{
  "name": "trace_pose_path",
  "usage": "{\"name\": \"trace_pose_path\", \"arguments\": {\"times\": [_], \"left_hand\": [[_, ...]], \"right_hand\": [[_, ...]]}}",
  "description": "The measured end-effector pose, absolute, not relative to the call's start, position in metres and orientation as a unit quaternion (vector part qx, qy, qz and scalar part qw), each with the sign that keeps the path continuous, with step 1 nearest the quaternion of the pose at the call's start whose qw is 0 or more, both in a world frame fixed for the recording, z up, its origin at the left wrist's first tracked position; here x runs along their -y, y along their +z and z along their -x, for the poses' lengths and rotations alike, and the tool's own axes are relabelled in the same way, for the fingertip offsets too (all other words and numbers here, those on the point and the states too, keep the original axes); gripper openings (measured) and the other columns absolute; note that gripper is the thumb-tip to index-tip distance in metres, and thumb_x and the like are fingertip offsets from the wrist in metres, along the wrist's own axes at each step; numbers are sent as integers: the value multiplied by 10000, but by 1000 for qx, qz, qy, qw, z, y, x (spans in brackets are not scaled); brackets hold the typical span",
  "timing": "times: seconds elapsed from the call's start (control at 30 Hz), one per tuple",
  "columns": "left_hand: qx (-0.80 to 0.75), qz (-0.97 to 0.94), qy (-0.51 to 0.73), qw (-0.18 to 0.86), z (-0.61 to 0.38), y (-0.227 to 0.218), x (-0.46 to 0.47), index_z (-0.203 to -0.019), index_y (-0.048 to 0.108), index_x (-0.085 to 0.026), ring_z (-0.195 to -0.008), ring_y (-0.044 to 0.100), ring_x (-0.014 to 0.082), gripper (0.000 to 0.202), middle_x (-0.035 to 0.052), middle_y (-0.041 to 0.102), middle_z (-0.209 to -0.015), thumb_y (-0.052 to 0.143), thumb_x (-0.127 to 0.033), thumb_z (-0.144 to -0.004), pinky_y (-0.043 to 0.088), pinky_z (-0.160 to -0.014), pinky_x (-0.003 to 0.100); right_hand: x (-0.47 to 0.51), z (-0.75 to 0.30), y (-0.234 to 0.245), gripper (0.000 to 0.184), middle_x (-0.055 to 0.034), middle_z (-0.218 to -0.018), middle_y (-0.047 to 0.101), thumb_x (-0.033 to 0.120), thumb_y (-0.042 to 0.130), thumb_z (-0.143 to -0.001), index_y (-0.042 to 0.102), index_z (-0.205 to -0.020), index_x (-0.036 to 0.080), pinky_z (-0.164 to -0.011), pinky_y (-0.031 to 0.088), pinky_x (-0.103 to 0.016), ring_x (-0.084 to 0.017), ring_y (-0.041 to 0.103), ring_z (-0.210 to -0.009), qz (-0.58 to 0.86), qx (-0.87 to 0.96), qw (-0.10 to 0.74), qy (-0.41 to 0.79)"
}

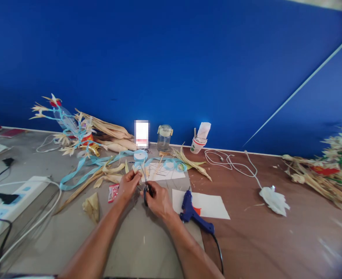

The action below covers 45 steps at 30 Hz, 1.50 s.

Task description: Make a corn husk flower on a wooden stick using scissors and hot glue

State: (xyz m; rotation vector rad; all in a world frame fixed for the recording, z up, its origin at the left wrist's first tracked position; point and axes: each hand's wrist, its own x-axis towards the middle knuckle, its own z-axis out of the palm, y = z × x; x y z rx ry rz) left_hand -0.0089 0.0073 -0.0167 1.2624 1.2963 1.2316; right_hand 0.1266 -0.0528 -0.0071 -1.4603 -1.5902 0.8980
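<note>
My right hand point(159, 199) is closed around the dark handles of a pair of scissors point(145, 177), with the blades pointing up and away from me. Just left of the blades, my left hand point(127, 186) pinches a small pale piece of corn husk point(136, 169), partly hidden by the fingers. A roll of light blue ribbon point(140, 155) lies beyond both hands. Thin sticks rest on a white sheet point(173, 174) behind the scissors. Dried corn husks point(113, 170) spread out to the left, and a red packet point(113, 193) lies beside my left wrist.
Right of my right hand, a blue glue gun point(192, 213) rests on a white card point(214, 205). At the back stand a glass jar point(164, 139) and a paper cup point(198, 145). Husk flowers point(69, 120) and a power strip point(19, 205) are at left, more husks point(319, 184) at far right.
</note>
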Motion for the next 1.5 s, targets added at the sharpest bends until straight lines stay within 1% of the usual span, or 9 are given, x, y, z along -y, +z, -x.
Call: {"name": "trace_pose_path", "arguments": {"times": [0.3,0.57,0.83,1.03,1.23,1.5], "left_hand": [[-527,-515,498,457,8,-18,-6,-660,573,-172,-521,430,105,247,-28,478,-554,622,-411,-697,347,-516,228],[-516,-516,499,466,8,-23,-8,-657,564,-169,-523,416,100,271,-37,483,-573,627,-429,-695,331,-522,231],[-511,-520,497,470,9,-24,-8,-662,562,-171,-529,414,96,253,-44,480,-585,620,-414,-706,326,-531,230],[-516,-525,494,463,8,-21,-8,-636,558,-168,-523,422,105,248,-40,466,-541,623,-400,-700,323,-525,240],[-517,-525,486,469,9,-23,-9,-605,550,-169,-508,415,102,270,-41,462,-522,617,-409,-708,310,-518,242],[-518,-525,469,485,12,-26,-10,-578,541,-163,-495,407,101,321,-37,465,-498,610,-445,-715,297,-515,244]], "right_hand": [[54,-126,-5,305,-15,-754,680,325,562,-785,638,-1047,190,-609,446,-217,-147,602,-655,586,635,377,334],[53,-125,-6,295,-34,-829,699,295,547,-787,639,-1045,187,-677,470,-228,-155,631,-719,576,620,398,355],[53,-125,-5,289,-28,-800,693,285,547,-779,644,-1032,183,-651,469,-225,-145,614,-683,573,609,403,373],[52,-124,-7,277,-26,-758,675,300,544,-778,650,-995,163,-616,447,-219,-140,589,-645,559,605,418,382],[50,-124,-12,281,-20,-757,672,300,540,-770,651,-996,173,-596,438,-216,-139,579,-643,552,590,432,401],[44,-123,-20,228,1,-672,616,309,550,-763,663,-901,166,-533,403,-204,-114,506,-575,528,559,462,443]]}}
